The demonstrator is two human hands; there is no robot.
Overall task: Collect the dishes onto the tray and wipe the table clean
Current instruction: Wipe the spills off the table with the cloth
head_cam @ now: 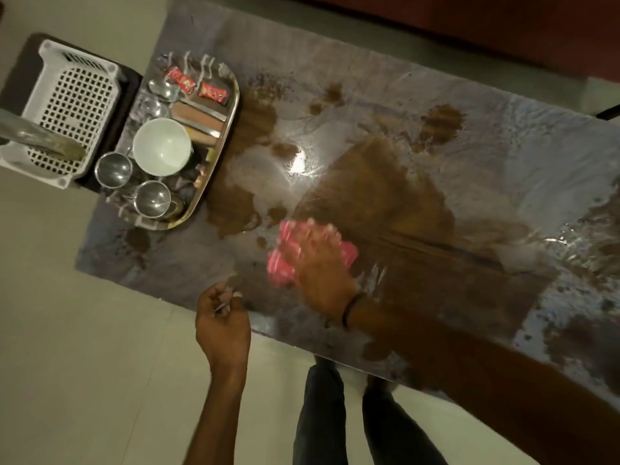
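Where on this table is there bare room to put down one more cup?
The oval steel tray is crowded. Free: the marbled table right of the pink cloth under the right hand, and the near corner beside the tray. Both show brown stains.

Pink cloth (280, 273) bunched under the right hand (322, 266) on the brown-smeared table (369, 78); loaded steel tray (235, 95) well left.

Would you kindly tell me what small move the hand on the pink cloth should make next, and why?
Probably slide the pink cloth, pressed under the right hand, toward the tray. The bowl and steel cups already sit on it, while brown patches mark the table between cloth and tray.
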